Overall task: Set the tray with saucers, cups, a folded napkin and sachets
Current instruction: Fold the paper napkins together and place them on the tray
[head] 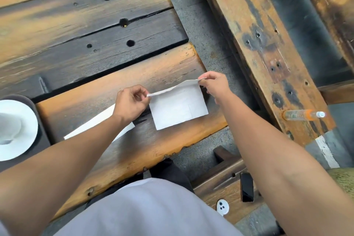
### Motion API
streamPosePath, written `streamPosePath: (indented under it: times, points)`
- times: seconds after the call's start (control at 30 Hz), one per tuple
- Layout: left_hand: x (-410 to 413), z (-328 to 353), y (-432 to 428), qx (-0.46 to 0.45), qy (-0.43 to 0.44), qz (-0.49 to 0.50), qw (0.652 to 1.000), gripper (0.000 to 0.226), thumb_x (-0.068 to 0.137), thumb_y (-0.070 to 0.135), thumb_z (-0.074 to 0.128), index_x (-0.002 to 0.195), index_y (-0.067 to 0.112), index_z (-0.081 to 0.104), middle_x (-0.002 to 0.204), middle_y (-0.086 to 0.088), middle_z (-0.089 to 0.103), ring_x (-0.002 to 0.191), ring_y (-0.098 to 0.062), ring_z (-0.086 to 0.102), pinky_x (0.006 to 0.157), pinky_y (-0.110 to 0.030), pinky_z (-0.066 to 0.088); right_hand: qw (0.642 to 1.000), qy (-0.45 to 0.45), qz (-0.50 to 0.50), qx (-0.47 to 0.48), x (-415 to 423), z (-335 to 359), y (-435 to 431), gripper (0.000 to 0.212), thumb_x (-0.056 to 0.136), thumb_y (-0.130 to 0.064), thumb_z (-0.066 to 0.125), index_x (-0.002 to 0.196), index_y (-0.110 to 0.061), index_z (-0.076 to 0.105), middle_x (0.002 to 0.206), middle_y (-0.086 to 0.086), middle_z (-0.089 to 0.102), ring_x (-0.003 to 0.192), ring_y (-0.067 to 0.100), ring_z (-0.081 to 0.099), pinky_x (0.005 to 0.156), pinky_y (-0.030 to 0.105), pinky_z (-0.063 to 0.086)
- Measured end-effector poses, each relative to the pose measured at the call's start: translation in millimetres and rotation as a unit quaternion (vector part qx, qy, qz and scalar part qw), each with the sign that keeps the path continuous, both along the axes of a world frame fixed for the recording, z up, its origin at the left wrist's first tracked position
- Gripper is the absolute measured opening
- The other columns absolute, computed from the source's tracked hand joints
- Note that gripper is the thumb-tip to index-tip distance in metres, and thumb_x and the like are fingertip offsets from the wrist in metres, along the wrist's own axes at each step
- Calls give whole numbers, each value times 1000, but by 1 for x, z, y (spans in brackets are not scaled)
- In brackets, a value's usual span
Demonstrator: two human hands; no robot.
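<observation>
Two hands work over the front plank of the wooden table (115,159). Under the left forearm a second white sheet (99,122) lies flat. Left hand (130,101) pinches the napkin (178,109) by its top left corner, right hand (214,86) pinches the top right, lower edge resting on the wood. Far left, a white saucer (24,120), possibly bearing a cup (9,126), sits on the dark tray (41,132).
</observation>
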State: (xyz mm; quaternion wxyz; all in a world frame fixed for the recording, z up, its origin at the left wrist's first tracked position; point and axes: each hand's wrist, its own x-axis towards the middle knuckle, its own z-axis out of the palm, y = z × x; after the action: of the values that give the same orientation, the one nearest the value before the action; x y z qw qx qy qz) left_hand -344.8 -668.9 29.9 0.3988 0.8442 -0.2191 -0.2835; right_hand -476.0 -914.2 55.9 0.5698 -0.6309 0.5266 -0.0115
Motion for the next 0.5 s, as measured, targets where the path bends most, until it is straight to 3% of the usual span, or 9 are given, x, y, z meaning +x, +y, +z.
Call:
streamPosePath:
  times: [0.13, 0.37, 0.5]
  points:
    - [-15, 1, 8, -7, 14, 0, 1000, 19, 81, 15, 72, 73, 30, 64, 62, 14, 61, 51, 1, 49, 55, -9, 41, 1000, 13, 4, 19, -15, 3, 5, 21, 83, 2, 65, 73, -16, 67, 71, -2, 63, 66, 9, 52, 56, 24, 41]
    - [-49, 0, 27, 11, 6, -27, 1000, 18, 84, 18, 69, 74, 32, 61, 67, 13, 65, 52, 0, 52, 52, -10, 41, 999, 28, 10, 38, -44, -3, 13, 25, 83, 4, 64, 73, -19, 69, 74, -3, 64, 75, 13, 54, 60, 26, 42]
    - [-58, -5, 33, 41, 16, -53, 998, 16, 83, 16, 67, 76, 30, 63, 68, 12, 66, 54, 1, 53, 52, -10, 40, 998, 46, 15, 28, -55, -10, 13, 24, 85, 3, 64, 74, -18, 68, 75, -3, 64, 70, 12, 53, 57, 26, 43]
